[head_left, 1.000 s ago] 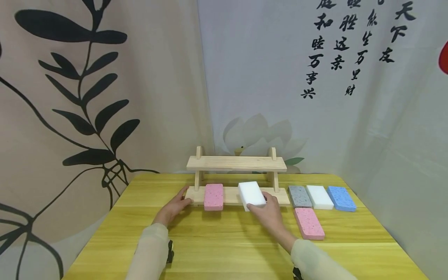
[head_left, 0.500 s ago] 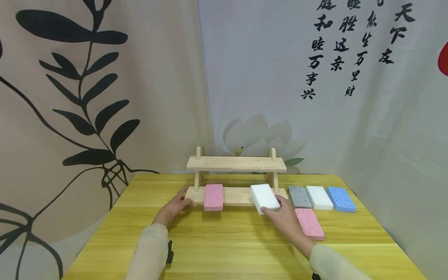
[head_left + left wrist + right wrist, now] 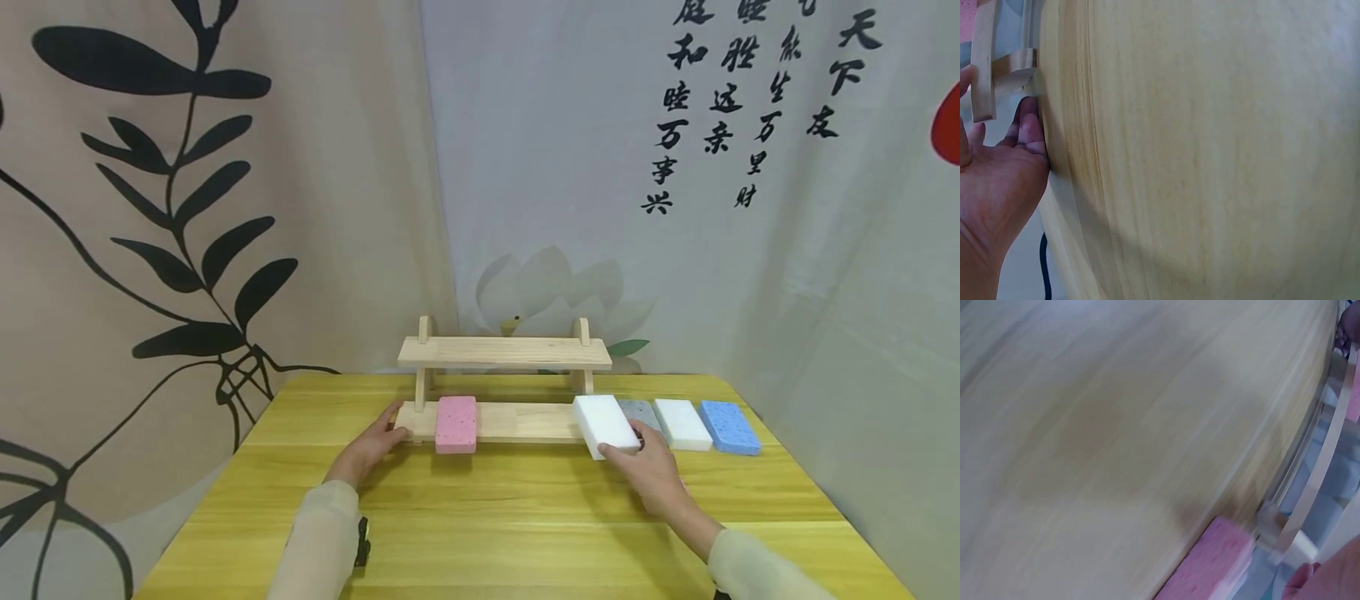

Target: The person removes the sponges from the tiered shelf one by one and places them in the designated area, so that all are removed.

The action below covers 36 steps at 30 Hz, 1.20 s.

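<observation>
My right hand (image 3: 652, 471) grips a white sponge (image 3: 606, 423) by its right side. The sponge is held above the table, in front of the right end of a wooden two-tier rack (image 3: 505, 353). My left hand (image 3: 369, 446) holds the left end of the rack's lower board, thumb at its front edge. In the left wrist view that hand (image 3: 1004, 181) lies around the board's end, fingers partly hidden. A pink sponge (image 3: 456, 425) lies on the left part of the lower board. In the right wrist view part of my hand (image 3: 1332, 575) shows at the corner.
Right of the rack, a grey sponge (image 3: 642, 412), another white sponge (image 3: 682, 425) and a blue sponge (image 3: 731, 428) lie in a row on the wooden table (image 3: 480, 525). Another pink sponge (image 3: 1210, 562) is mostly hidden behind my right hand in the head view.
My right hand has moved to the right with the white sponge, from over the lower board to past its right end. The left hand has stayed on the rack.
</observation>
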### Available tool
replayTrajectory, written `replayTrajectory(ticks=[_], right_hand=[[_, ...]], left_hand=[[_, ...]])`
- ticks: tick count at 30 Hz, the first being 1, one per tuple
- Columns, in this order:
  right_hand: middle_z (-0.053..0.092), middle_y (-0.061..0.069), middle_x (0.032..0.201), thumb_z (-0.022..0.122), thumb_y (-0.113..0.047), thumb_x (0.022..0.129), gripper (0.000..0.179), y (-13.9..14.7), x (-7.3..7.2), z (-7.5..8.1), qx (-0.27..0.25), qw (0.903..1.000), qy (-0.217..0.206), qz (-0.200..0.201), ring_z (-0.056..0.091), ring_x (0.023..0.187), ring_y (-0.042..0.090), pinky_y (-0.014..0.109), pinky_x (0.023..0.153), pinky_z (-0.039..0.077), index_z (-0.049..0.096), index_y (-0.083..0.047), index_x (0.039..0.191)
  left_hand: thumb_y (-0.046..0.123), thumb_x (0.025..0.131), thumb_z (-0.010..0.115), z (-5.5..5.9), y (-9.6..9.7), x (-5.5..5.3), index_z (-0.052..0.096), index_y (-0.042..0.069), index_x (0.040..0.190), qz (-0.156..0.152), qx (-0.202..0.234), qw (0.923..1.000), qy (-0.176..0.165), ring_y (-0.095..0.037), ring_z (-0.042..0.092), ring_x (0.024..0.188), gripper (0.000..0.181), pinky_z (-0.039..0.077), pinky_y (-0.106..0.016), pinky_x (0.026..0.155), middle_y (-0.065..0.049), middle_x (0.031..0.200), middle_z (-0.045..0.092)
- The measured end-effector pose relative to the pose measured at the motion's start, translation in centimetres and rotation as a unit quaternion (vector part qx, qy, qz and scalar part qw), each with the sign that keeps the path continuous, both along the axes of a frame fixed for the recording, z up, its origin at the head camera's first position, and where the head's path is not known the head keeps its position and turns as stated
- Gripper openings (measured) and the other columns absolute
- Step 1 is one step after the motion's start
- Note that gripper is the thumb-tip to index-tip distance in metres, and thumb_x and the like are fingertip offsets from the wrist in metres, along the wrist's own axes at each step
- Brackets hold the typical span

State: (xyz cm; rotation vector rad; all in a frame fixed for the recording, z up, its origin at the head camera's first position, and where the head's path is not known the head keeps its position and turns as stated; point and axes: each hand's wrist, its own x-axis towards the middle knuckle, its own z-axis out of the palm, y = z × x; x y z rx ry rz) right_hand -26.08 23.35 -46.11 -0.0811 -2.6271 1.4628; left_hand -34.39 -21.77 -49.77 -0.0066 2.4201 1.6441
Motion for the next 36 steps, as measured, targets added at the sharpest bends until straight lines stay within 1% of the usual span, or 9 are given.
replayTrajectory(ticks=[4,7,14,20,26,29,36], right_hand=[[0.041,0.028,0.145,0.073,-0.042,0.088,0.087,1.5,0.2,-0.2,0.008,1.0000,-0.003,-0.003,0.045,0.126,0.040,0.054,0.101,0.039,0.033,0.004,0.149],[0.040,0.027,0.145,0.072,-0.043,0.088,0.088,2.5,0.4,-0.4,0.018,0.9998,-0.001,-0.006,0.045,0.125,0.040,0.053,0.100,0.040,0.031,0.005,0.150],[0.043,0.031,0.140,0.072,-0.040,0.090,0.086,4.7,0.8,-0.6,0.040,0.9990,0.013,-0.014,0.050,0.119,0.041,0.051,0.094,0.045,0.031,0.010,0.147],[0.040,0.032,0.143,0.070,-0.042,0.090,0.090,7.0,1.2,-0.6,0.047,0.9986,-0.007,-0.023,0.046,0.122,0.042,0.053,0.098,0.042,0.027,0.010,0.149],[0.035,0.034,0.145,0.067,-0.047,0.091,0.095,9.2,1.6,-0.9,0.069,0.9962,-0.033,-0.041,0.045,0.124,0.044,0.052,0.097,0.042,0.021,0.010,0.151],[0.035,0.035,0.144,0.067,-0.046,0.091,0.096,10.0,1.8,-1.1,0.070,0.9959,-0.034,-0.045,0.044,0.124,0.045,0.053,0.097,0.041,0.020,0.012,0.150],[0.034,0.037,0.144,0.068,-0.046,0.091,0.096,11.9,2.2,-1.9,0.078,0.9958,-0.026,-0.041,0.042,0.124,0.046,0.056,0.099,0.039,0.021,0.016,0.148]], left_hand=[[0.023,0.094,0.059,-0.1,0.0,0.0,0.012,0.020,0.161,0.005,0.003,1.0000,-0.002,-0.048,0.029,0.139,0.081,0.022,-0.062,0.112,-0.035,0.153,0.022],[0.024,0.093,0.059,-0.2,-0.1,0.0,0.013,0.020,0.161,0.007,0.000,1.0000,-0.001,-0.048,0.028,0.139,0.082,0.022,-0.062,0.112,-0.035,0.154,0.021],[0.025,0.092,0.059,-0.3,-0.1,0.1,0.013,0.023,0.160,0.007,-0.006,0.9999,-0.005,-0.048,0.021,0.143,0.082,0.018,-0.064,0.112,-0.033,0.157,0.016],[0.025,0.092,0.059,-0.2,-0.1,0.1,0.014,0.024,0.160,0.005,-0.007,0.9999,-0.006,-0.047,0.023,0.142,0.082,0.018,-0.065,0.112,-0.032,0.156,0.018],[0.025,0.092,0.059,-0.2,-0.2,0.1,0.013,0.024,0.160,0.002,-0.007,1.0000,-0.004,-0.047,0.020,0.143,0.081,0.019,-0.066,0.110,-0.033,0.157,0.016],[0.026,0.093,0.059,-0.2,-0.2,0.0,0.013,0.023,0.160,-0.003,-0.009,0.9999,-0.003,-0.048,0.019,0.143,0.082,0.019,-0.068,0.109,-0.034,0.156,0.015],[0.025,0.093,0.058,-0.2,-0.2,0.0,0.011,0.021,0.160,-0.007,-0.015,0.9999,0.004,-0.049,0.019,0.142,0.082,0.019,-0.067,0.110,-0.035,0.156,0.015]])
